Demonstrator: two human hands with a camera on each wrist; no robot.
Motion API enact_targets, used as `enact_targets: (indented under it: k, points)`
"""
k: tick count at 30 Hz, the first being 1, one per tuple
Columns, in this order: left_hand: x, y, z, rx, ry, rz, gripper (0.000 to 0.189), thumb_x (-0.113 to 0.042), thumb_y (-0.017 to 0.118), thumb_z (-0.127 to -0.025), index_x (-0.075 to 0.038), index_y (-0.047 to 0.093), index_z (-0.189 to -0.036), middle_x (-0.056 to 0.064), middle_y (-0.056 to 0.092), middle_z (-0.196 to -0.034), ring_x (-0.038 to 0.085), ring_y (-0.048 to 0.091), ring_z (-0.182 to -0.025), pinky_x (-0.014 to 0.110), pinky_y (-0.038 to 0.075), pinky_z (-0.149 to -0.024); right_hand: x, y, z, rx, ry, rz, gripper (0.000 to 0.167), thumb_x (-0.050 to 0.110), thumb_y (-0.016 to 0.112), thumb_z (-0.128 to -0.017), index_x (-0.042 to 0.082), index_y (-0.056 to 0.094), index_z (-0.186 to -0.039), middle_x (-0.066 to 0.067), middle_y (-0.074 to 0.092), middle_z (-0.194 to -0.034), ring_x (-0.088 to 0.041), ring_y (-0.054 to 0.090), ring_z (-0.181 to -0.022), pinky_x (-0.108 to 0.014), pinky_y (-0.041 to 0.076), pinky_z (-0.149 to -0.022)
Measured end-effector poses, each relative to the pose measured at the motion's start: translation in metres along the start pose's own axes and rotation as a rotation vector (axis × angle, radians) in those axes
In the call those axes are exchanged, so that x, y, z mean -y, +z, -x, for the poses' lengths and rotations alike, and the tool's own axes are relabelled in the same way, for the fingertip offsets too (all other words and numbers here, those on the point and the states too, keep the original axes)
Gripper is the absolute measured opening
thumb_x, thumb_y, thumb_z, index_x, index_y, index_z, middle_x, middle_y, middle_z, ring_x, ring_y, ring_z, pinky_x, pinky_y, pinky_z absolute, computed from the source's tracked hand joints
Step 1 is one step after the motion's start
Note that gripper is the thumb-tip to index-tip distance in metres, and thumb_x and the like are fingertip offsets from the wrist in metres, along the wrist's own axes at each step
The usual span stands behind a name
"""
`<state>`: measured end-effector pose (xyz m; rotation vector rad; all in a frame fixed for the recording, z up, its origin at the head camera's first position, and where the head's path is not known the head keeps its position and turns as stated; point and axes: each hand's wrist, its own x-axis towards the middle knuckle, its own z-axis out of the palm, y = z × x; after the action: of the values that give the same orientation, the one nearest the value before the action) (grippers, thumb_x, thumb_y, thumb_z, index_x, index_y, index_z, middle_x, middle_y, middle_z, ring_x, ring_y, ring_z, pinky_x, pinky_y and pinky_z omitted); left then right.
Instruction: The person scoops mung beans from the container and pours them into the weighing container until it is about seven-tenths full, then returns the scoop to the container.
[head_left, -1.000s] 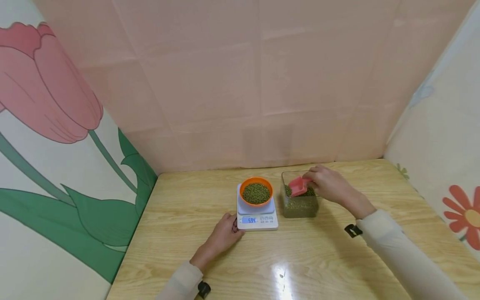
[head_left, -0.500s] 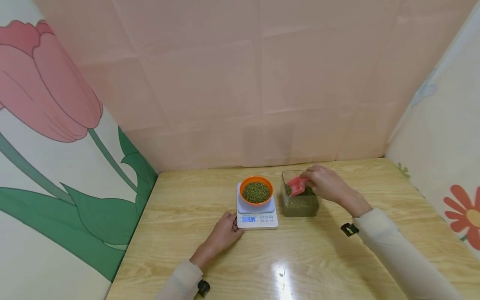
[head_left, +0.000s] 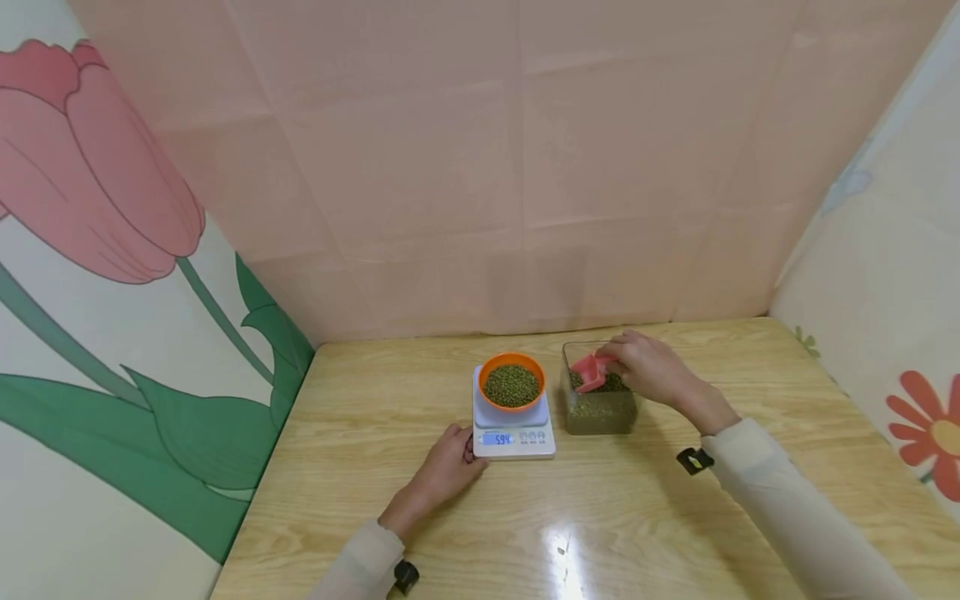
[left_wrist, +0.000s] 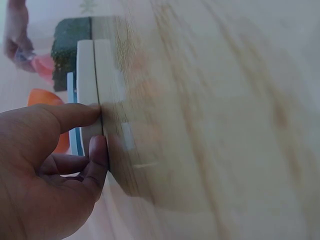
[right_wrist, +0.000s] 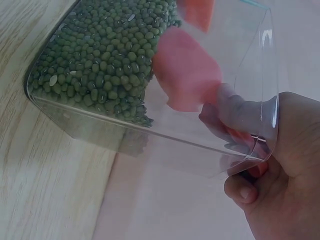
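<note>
My left hand (head_left: 447,463) is at the front left corner of a white kitchen scale (head_left: 536,448), thumb and index finger against its edge in the left wrist view, the other fingers curled. The display reads 594. On the scale sits an orange bowl (head_left: 543,385) of green mung beans (head_left: 512,387). My right hand (head_left: 651,367) grips a pink scoop (right_wrist: 182,70) by its handle, inside the mouth of a clear container (right_wrist: 265,75). Below the scoop lie mung beans (right_wrist: 107,55) in that container, the scoop's bowl just above them.
The clear container stands right of the scale on the wood-grain table (head_left: 375,400). A pink covering (head_left: 405,167) backs the table. Painted walls with a tulip (head_left: 127,167) and a red flower (head_left: 930,429) flank it.
My right hand and the scoop have shifted slightly left inside the container. The left hand and the scale stay in place, the display still at 594.
</note>
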<state>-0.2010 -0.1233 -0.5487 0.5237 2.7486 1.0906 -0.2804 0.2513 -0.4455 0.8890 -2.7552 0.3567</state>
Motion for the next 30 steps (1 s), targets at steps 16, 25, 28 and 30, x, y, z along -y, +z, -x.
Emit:
enact_targets:
  k: [16, 25, 28, 30]
  points:
    - [-0.0011, 0.0001, 0.0007, -0.003, 0.003, -0.005, 0.027, -0.015, 0.077, -0.098, -0.008, 0.068, -0.123, 0.003, 0.050, -0.093, 0.010, 0.042, -0.084, 0.020, 0.037, -0.066, 0.0007, 0.0015, 0.0003, -0.011, 0.015, -0.014, 0.018, 0.005, 0.075, -0.097, 0.005, 0.079, -0.114, -0.012, 0.077, -0.111, -0.035, 0.070, -0.105, -0.055, 0.058, -0.087]
    - [-0.0008, 0.0001, 0.0008, -0.005, 0.007, -0.005, 0.029, -0.015, 0.077, -0.098, -0.008, 0.068, -0.125, 0.003, 0.050, -0.094, 0.010, 0.043, -0.084, 0.020, 0.037, -0.066, 0.0000, -0.0018, 0.0034, -0.028, 0.033, -0.055, 0.019, 0.007, 0.074, -0.098, 0.005, 0.079, -0.116, -0.013, 0.077, -0.114, -0.036, 0.070, -0.108, -0.057, 0.057, -0.092]
    - [-0.0003, 0.0005, 0.0005, -0.004, 0.007, -0.007, 0.029, -0.015, 0.077, -0.098, -0.008, 0.068, -0.125, 0.003, 0.050, -0.094, 0.010, 0.043, -0.084, 0.020, 0.037, -0.066, -0.0010, -0.0033, 0.0051, -0.043, 0.027, -0.065, 0.019, 0.008, 0.074, -0.098, 0.004, 0.078, -0.117, -0.013, 0.077, -0.113, -0.036, 0.070, -0.107, -0.057, 0.057, -0.092]
    - [-0.0001, 0.0008, 0.0001, -0.004, 0.008, -0.007, 0.029, -0.015, 0.077, -0.098, -0.008, 0.068, -0.126, 0.003, 0.051, -0.094, 0.010, 0.043, -0.084, 0.020, 0.037, -0.066, -0.0023, -0.0034, 0.0067, -0.058, 0.027, -0.067, 0.020, 0.008, 0.074, -0.098, 0.004, 0.078, -0.117, -0.014, 0.076, -0.113, -0.036, 0.070, -0.107, -0.057, 0.057, -0.092]
